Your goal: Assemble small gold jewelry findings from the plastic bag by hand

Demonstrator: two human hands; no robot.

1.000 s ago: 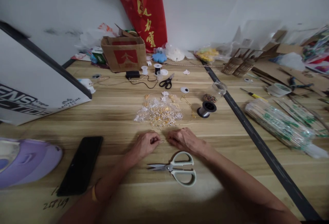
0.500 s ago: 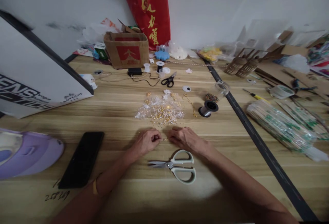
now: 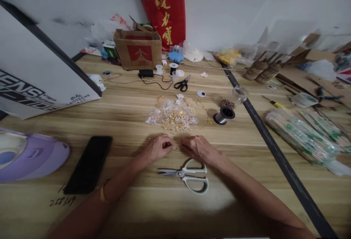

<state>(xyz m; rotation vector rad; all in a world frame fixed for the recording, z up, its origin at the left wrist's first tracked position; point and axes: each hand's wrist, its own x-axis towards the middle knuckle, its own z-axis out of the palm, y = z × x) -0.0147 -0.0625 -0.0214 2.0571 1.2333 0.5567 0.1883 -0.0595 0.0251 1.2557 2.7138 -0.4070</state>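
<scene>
My left hand (image 3: 160, 146) rests low over the table with thumb and forefinger pinched together. Facing it, my right hand (image 3: 199, 148) has its fingers curled down and closed near the wood. In the narrow gap between them show tiny gold beads (image 3: 175, 148); any thread through them is too fine to make out. What each hand pinches is hidden. Just beyond my fingers spreads a pile of gold and silver beads and findings (image 3: 177, 116), partly in clear plastic bags. Scissors with pale handles (image 3: 182, 174) lie nearer me, below both hands.
A wire spool (image 3: 224, 115), a jar of mixed beads (image 3: 233, 100) and a gold chain (image 3: 204, 111) lie right of the pile. Black scissors (image 3: 182, 84) are behind it. At left are a phone (image 3: 88, 165) and a purple object (image 3: 35, 155); bagged sticks (image 3: 300, 133) lie right.
The camera view has shifted slightly. Both hands keep almost the same place and pose, with the tiny gold beads still between them.
</scene>
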